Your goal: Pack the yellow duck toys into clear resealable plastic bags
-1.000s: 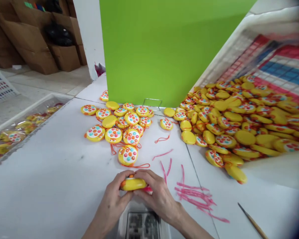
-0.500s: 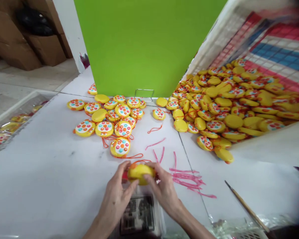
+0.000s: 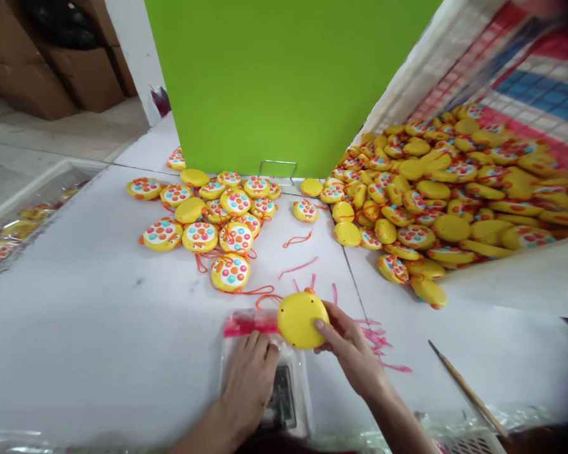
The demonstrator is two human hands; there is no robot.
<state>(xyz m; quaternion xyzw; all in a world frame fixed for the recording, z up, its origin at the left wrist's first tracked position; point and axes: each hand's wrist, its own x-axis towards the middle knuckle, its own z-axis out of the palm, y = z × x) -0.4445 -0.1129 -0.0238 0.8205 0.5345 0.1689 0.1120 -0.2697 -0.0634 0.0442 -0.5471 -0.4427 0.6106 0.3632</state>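
A round yellow toy (image 3: 303, 320) is held in my right hand (image 3: 345, 343), thumb on its plain back face, with an orange cord loop beside it. Lower and to the left, my left hand (image 3: 254, 372) rests with bent fingers over a clear plastic bag (image 3: 301, 384) that has a pink top strip (image 3: 250, 324). Whatever its fingertips hold, if anything, is hidden. Inside or under the bag lies a dark rectangular piece (image 3: 284, 397). Beyond the hands, several yellow toys with colored dots (image 3: 230, 272) lie grouped on the white table (image 3: 99, 302).
A large heap of yellow toys (image 3: 449, 227) spills from a white container at the right. Pink strips (image 3: 376, 337) and a thin brush (image 3: 466, 388) lie right of my hands. A green panel (image 3: 284, 82) stands behind. At the far left is a tray (image 3: 23, 192) of bagged toys.
My left hand has let go of the yellow toy and moved down onto the bag. My right hand has moved slightly right with the toy, whose back now faces the camera.
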